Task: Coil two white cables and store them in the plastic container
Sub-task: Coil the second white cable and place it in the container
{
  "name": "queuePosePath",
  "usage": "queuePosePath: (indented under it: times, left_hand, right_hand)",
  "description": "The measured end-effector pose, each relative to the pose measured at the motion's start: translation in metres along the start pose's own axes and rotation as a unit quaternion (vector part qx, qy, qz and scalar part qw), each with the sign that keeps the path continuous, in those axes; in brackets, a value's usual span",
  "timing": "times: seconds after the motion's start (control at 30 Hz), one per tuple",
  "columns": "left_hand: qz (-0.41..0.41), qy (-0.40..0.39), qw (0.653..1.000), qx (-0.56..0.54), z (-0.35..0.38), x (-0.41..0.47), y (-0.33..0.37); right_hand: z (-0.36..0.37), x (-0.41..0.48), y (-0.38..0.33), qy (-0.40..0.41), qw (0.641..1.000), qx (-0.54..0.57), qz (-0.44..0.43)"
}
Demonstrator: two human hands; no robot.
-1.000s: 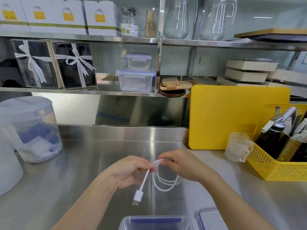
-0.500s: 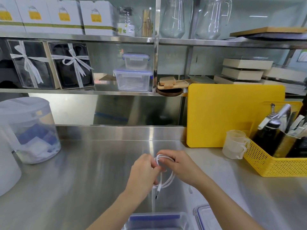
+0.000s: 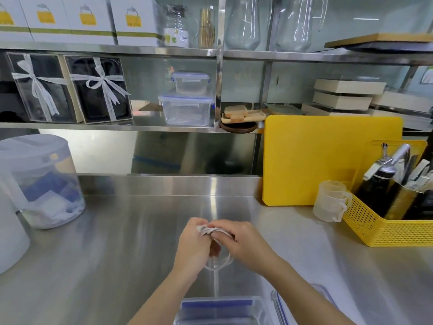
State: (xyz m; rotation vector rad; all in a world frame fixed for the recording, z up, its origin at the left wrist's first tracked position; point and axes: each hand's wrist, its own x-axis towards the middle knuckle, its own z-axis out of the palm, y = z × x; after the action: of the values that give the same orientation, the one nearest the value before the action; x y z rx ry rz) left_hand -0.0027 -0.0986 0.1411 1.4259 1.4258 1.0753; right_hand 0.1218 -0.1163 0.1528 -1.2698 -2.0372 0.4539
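Observation:
Both hands meet above the steel counter, holding one white cable (image 3: pixel 209 230) wound into a small coil. My left hand (image 3: pixel 193 248) grips the coil from the left. My right hand (image 3: pixel 243 245) pinches its top from the right. A loop of the coil (image 3: pixel 220 265) hangs below the fingers. The cable's plug is hidden in the hands. The clear plastic container (image 3: pixel 222 310) with a blue rim sits open at the bottom edge, just below my hands. Its lid (image 3: pixel 277 306) lies to its right. No other white cable is in view.
A yellow basket (image 3: pixel 384 228) with bottles and a small measuring cup (image 3: pixel 331 200) stand at the right, in front of a yellow cutting board (image 3: pixel 328 160). A large lidded translucent tub (image 3: pixel 39 181) stands at the left. Shelves with boxes and jugs rise behind the counter.
The hands have closed together. The loose end with the plug, hanging a second ago, is now wound into the coil and hidden. The coil is tighter and smaller.

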Motion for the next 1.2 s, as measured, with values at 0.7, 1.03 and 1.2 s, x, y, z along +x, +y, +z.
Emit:
queuePosePath:
  times: [0.7, 1.03, 1.2]
  left_hand:
    - [-0.277, -0.263, 0.847, -0.370, -0.036, 0.011, -0.018]
    - [-0.206, -0.095, 0.944, -0.240, -0.022, -0.002, -0.015]
    - [-0.125, -0.123, 0.975, -0.139, -0.011, -0.015, -0.012]
  right_hand:
    - [0.009, -0.022, 0.057, 0.019, 0.961, -0.198, -0.190]
    - [0.025, -0.030, 0.032, 0.066, 0.983, -0.111, 0.130]
    - [0.035, -0.026, 0.030, 0.032, 0.980, -0.096, 0.171]
